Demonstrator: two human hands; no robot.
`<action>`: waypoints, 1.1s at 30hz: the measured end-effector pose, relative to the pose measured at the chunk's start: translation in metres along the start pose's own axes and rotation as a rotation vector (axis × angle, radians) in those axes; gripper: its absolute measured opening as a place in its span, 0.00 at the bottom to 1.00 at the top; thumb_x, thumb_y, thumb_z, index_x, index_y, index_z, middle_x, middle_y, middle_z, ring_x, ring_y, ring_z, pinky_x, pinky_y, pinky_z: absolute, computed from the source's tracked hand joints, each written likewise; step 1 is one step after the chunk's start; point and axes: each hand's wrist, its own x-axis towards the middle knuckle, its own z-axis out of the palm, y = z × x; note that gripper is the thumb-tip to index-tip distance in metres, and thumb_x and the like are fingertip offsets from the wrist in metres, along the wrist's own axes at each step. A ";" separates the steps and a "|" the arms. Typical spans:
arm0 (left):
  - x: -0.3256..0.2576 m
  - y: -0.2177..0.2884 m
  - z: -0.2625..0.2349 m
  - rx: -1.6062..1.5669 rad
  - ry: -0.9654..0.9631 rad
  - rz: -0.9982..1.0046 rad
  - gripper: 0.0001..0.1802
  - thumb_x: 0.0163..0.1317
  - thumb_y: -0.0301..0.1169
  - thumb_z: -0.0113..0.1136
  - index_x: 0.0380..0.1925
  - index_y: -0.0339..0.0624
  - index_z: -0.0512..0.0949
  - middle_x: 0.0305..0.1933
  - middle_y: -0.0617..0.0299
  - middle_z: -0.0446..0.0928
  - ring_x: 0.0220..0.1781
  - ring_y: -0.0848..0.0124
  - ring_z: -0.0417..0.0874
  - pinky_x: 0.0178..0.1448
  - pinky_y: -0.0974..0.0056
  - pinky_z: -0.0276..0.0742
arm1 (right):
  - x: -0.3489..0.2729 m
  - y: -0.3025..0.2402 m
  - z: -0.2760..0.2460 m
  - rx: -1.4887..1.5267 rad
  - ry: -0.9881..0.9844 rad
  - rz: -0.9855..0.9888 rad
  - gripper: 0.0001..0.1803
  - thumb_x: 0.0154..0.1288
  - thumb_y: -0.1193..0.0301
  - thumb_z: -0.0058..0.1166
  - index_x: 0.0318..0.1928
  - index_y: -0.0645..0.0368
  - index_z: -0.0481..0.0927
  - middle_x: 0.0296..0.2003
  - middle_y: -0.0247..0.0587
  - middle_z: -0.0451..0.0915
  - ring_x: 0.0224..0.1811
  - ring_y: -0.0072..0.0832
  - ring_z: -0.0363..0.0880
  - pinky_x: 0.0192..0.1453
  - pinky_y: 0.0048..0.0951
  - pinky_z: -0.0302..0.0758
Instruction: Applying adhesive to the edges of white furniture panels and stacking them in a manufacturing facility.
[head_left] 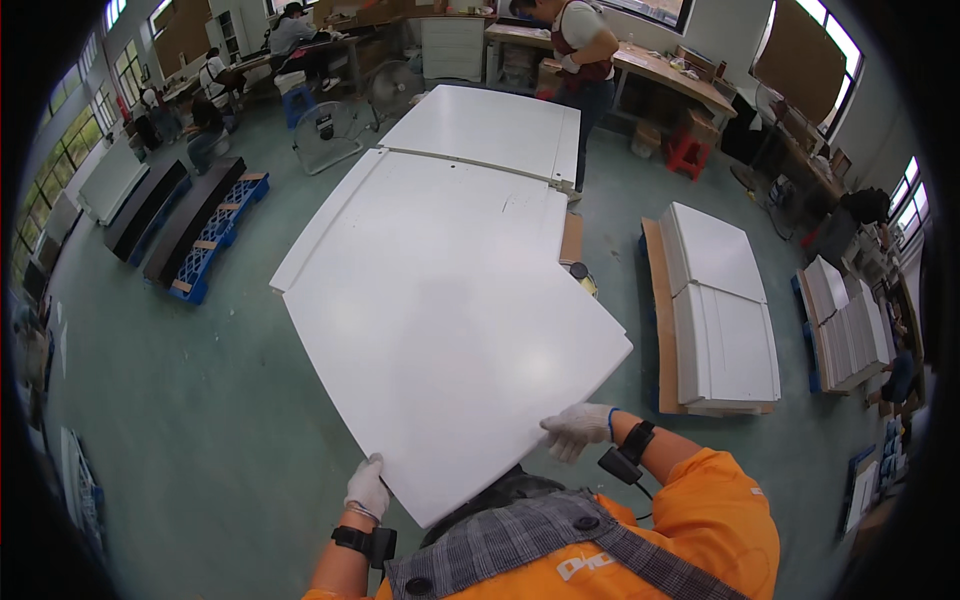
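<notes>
White panel [450,320] left of panel stack [725,345], left hand [367,490] clamped on edge away from stack, right hand [578,430] at stack-side edge, fingers together, grip unclear; should support both edges evenly, keep level.

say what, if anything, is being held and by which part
A large white panel: the left hand holds its left edge near the closest corner. The right hand is at its near right edge; whether it grips is unclear.
</notes>
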 end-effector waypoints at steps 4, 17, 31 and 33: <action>-0.005 0.001 0.009 0.056 0.101 0.016 0.18 0.68 0.27 0.47 0.56 0.34 0.64 0.56 0.52 0.69 0.57 0.57 0.74 0.63 0.49 0.72 | -0.008 -0.049 -0.094 0.158 0.400 -0.507 0.25 0.69 0.54 0.47 0.43 0.68 0.77 0.35 0.51 0.83 0.35 0.35 0.84 0.42 0.33 0.81; 0.008 -0.019 -0.001 0.127 0.325 0.134 0.17 0.66 0.26 0.49 0.52 0.30 0.67 0.49 0.53 0.74 0.47 0.60 0.79 0.55 0.55 0.76 | 0.094 -0.103 -0.230 -0.281 0.893 -0.215 0.36 0.64 0.43 0.39 0.52 0.66 0.77 0.55 0.58 0.75 0.58 0.50 0.73 0.62 0.41 0.66; 0.053 -0.062 -0.028 -0.069 0.171 0.144 0.24 0.67 0.40 0.45 0.61 0.42 0.66 0.60 0.56 0.71 0.59 0.57 0.73 0.64 0.48 0.67 | 0.028 -0.058 -0.181 -0.010 1.135 -0.339 0.36 0.66 0.42 0.33 0.51 0.63 0.78 0.52 0.56 0.76 0.56 0.49 0.73 0.61 0.39 0.67; 0.041 -0.057 -0.028 -0.049 0.141 0.160 0.23 0.69 0.42 0.42 0.61 0.45 0.66 0.60 0.57 0.71 0.60 0.56 0.72 0.65 0.46 0.65 | 0.010 -0.035 -0.167 0.150 1.113 -0.290 0.39 0.66 0.38 0.32 0.52 0.62 0.77 0.54 0.57 0.75 0.58 0.49 0.71 0.62 0.39 0.66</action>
